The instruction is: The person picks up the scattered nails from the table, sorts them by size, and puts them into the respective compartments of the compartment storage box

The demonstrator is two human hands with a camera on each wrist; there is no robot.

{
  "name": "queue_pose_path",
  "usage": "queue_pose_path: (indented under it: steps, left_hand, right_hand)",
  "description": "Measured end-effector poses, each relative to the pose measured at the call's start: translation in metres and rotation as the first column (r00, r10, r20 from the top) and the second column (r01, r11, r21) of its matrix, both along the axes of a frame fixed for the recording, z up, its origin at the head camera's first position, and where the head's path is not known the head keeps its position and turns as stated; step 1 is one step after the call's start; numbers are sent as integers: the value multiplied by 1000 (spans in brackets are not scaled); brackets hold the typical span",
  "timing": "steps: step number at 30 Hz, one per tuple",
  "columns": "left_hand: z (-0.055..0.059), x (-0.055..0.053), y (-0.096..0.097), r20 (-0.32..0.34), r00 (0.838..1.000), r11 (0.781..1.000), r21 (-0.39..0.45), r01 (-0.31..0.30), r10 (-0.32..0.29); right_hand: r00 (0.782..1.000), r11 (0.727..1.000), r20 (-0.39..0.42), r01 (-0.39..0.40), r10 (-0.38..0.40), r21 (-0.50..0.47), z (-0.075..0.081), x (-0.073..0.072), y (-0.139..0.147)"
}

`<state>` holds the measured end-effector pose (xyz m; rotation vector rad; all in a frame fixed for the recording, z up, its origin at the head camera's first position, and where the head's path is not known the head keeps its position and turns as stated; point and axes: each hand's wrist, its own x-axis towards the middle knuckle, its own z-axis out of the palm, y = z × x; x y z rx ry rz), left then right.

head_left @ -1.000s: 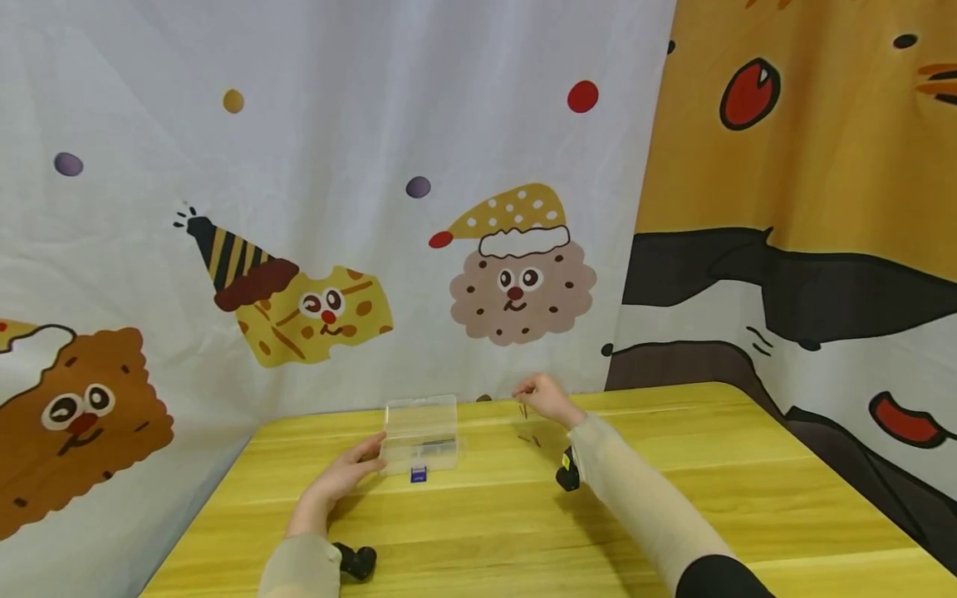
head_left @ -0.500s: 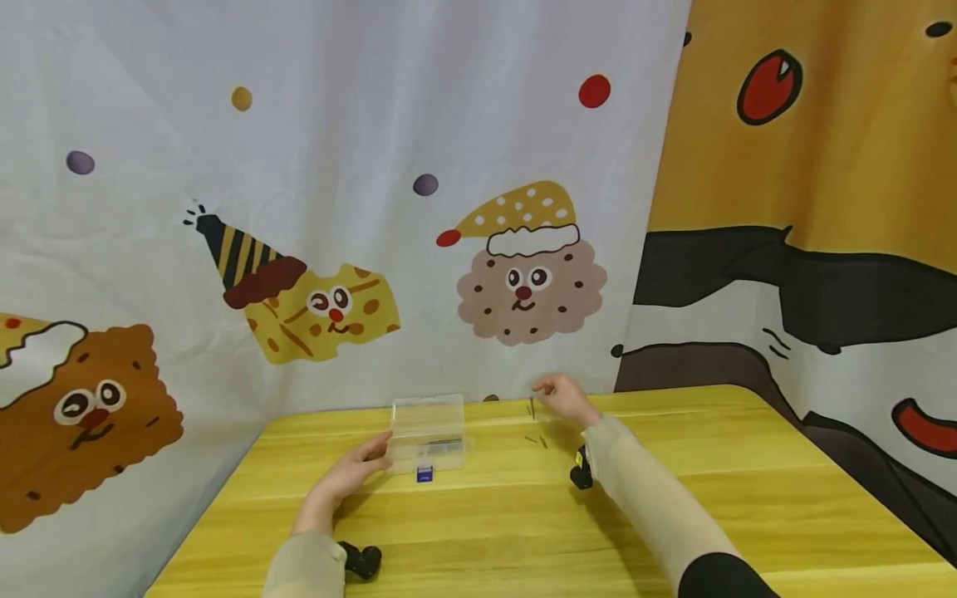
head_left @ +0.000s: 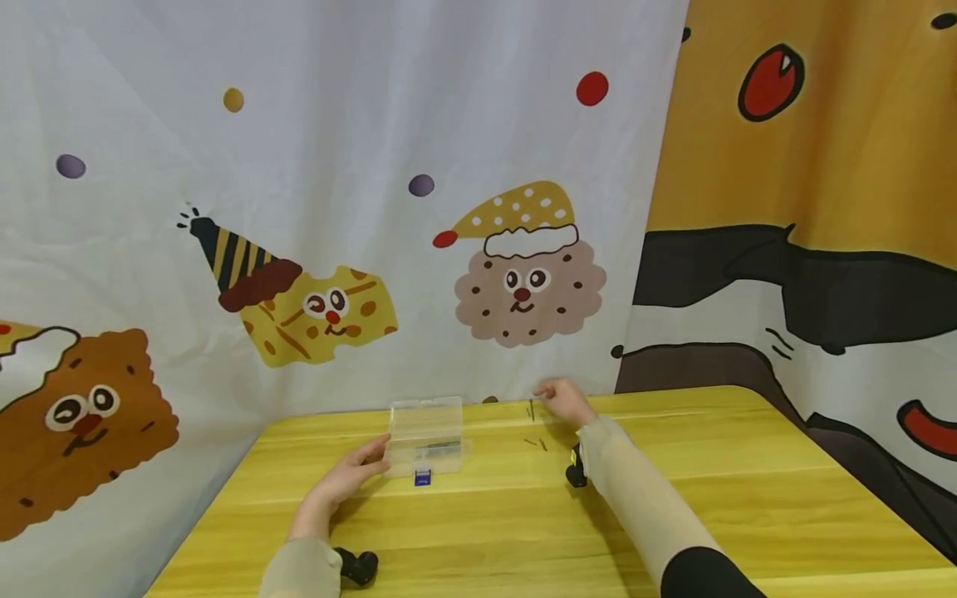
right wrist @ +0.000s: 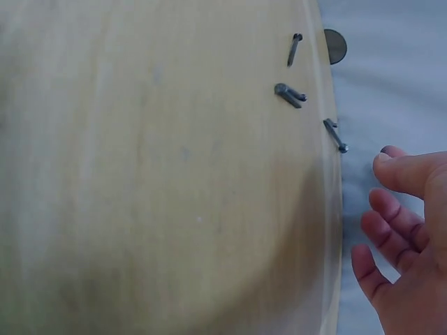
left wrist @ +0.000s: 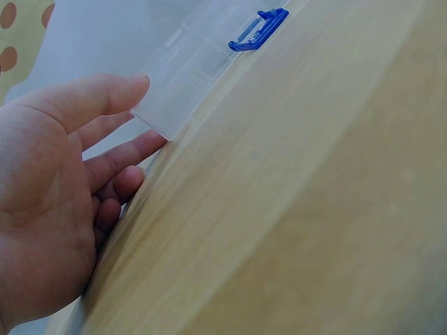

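A clear plastic box with its lid raised and a blue latch stands near the back of the table. Dark thin pieces lie inside it. My left hand grips the box's left end, thumb at the upper edge and fingertips at the lower corner. To the right, my right hand hovers by the table's back edge, with loosely bent fingers. Close to its thumb lies a small dark metal screw-like piece. Similar pieces lie farther along the wood.
The wooden table runs back to a printed curtain. Near its back edge, a dark round spot shows on the cloth. A black wrist device hangs under the right sleeve, another beside the left.
My right hand has shifted slightly right from above the screw-like pieces over the last second. The left hand keeps its grip on the box. The head view has turned a little.
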<state>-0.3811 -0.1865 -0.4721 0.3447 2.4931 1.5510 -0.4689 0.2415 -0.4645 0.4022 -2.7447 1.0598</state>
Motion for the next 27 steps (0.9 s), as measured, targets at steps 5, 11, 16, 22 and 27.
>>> queue_pose_path:
  steps: [5,11,16,22,27]
  left_hand:
    - [-2,0,0,6,1000,1000,14,0,0]
    - [-4,1,-3,3,1000,1000,-1,-17,17]
    - [-2,2,-2,5,1000,1000,-3,-21,21]
    - [0,3,0,9,1000,1000,9,-17,17]
    - [1,3,2,12,1000,1000,-3,-6,6]
  right_hand:
    - [1000,999,20,-22,21,24,-3,0,1]
    - [998,991,-1,-64,65,118,-5,-3,-4]
    - [996,972,-45,-60,72,226,-3,-2,-9]
    - [1000,941,6,-17,15,337,-2,-1,-10]
    - [999,933,36,9,-23,361,-5,-3,-9]
